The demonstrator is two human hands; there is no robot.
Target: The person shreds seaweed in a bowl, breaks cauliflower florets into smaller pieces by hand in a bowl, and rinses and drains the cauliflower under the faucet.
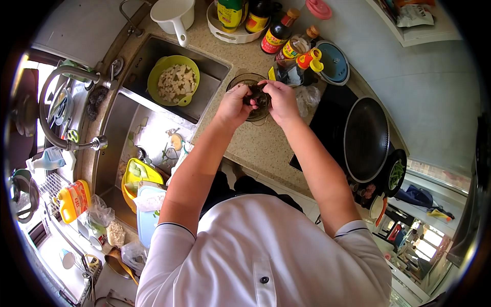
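Left hand (232, 108) and right hand (284, 104) stretched out ahead, nearly meeting | grip: both pinching one dark clump (257, 96) | bowl (257, 122) just below, on counter (258, 146)

Left arm (198, 171) and right arm (319, 171) are both stretched out far, left hand (233, 107) and right hand (284, 101) super close together, fingers (272, 89) all curled and pinching.
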